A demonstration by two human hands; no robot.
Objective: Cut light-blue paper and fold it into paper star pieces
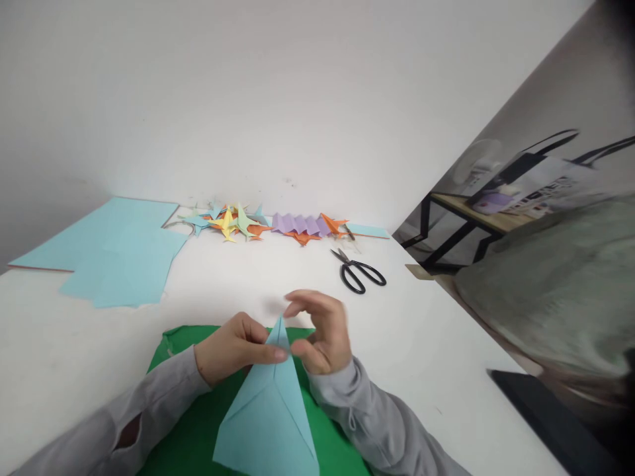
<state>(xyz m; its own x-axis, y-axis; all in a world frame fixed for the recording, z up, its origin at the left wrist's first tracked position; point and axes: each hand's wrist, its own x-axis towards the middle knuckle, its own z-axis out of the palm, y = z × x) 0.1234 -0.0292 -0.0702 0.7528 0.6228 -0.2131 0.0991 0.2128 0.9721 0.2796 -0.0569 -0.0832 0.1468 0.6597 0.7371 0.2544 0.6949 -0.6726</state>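
Note:
A light blue sheet of folded paper (270,416) is held up over a green cloth (193,423), its narrow pointed end upward. Creases and folded flaps run along its sides and toward the tip. My left hand (241,347) pinches it near the tip, thumb in front and the other fingers mostly hidden behind. Close by on the other side, my right hand (320,330) has thumb and forefinger apart, the curved fingers beside the paper's tip and right edge. Nothing shows between those fingers.
Light blue sheets (124,258) lie at the left. Along the wall are folded paper figures (228,221) and a pleated purple paper (300,225). Black-handled scissors (357,271) rest on the white table (421,370). At the far right, a bag (540,178) stands on a wooden-topped bench (471,203).

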